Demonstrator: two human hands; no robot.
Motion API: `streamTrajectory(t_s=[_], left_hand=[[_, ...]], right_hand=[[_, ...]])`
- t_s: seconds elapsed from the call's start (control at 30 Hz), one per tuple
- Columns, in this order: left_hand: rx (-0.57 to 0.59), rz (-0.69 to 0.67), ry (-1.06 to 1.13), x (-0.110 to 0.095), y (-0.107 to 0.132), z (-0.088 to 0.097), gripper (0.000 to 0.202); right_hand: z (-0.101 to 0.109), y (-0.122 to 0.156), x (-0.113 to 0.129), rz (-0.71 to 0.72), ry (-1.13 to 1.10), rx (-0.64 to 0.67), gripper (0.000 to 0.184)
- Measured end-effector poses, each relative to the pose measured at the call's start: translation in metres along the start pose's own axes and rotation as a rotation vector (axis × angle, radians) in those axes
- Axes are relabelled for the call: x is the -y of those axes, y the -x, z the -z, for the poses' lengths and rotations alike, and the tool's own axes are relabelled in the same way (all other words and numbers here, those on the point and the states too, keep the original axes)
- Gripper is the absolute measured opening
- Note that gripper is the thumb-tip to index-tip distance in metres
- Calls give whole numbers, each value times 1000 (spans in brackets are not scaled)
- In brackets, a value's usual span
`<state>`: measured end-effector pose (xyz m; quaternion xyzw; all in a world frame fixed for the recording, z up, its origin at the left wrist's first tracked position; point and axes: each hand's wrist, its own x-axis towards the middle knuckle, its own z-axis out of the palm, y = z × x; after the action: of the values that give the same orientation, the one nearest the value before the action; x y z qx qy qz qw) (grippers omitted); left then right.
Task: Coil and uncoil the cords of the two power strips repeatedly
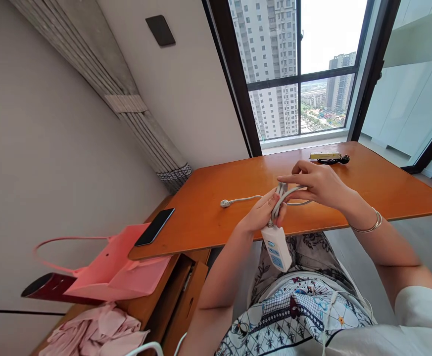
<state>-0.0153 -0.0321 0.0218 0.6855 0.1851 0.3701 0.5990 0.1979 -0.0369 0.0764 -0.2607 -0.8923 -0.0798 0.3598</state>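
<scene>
A white power strip [276, 248] with blue sockets hangs below my left hand [263, 211], past the table's near edge. My left hand is closed around looped turns of its pale grey cord [279, 200], just above the strip. My right hand [317, 183] pinches a part of the same cord, its index finger reaching over the top of the loops. The cord's plug [225, 203] lies on the table to the left, with a length of cord running from it toward my hands.
On the orange-brown table [208, 188] lie a phone [155, 227] at the left edge and a yellow power strip [325, 155] with a black cord at the back right. A pink bag [117, 267] and crumpled pink cloth [97, 332] rest on a lower wooden cabinet [186, 296]. A window stands behind.
</scene>
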Motion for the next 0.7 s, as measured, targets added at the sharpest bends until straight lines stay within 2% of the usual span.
streamTrajectory(t_s=[0.23,0.37,0.47,0.53,0.63,0.7], left_hand=[[202,33,254,-5,4,-13,55],[214,-10,377,-8,8,-13,51],[122,-48,473,-10,10,-11,51],[-6,-57,531,-12,12,-8,53],[-234,-100,602,-17,15,-4,54],[-339,-165,622,-23,15,0,51]], right_hand=[[-4,-9,-18,-66,-471,94,42],[-20,-2,-26,-231,-798,75,49],[-43,11,-31,-432,-973,42,57],[-61,22,-33,-521,-1040,1,57],[-85,37,-32,-535,-1107,-45,52],[-96,45,-32,-532,-1081,-54,50]])
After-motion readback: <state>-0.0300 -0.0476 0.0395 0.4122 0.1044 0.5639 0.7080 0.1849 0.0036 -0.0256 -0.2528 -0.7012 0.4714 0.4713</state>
